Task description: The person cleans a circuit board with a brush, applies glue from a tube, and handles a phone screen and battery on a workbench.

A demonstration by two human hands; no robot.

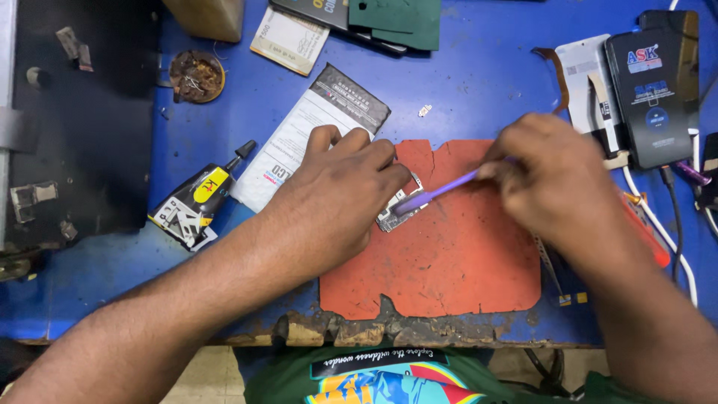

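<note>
The left hand (333,198) presses its fingertips down on a small circuit board (398,211), pinning it to the orange mat (441,254) between both hands. The right hand (557,187) is closed around a purple tool (441,191), whose tip touches the board. A glue tube (198,202) lies on the blue table (479,75), left of the left hand.

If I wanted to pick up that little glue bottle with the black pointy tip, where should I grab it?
Probably grab the glue bottle around its wide middle, fingers on its two long sides, coming down from above. It lies flat on the blue table, nozzle pointing up-right, so the body gives the most room; the thin nozzle would slip. It's clear of the left hand.
</note>
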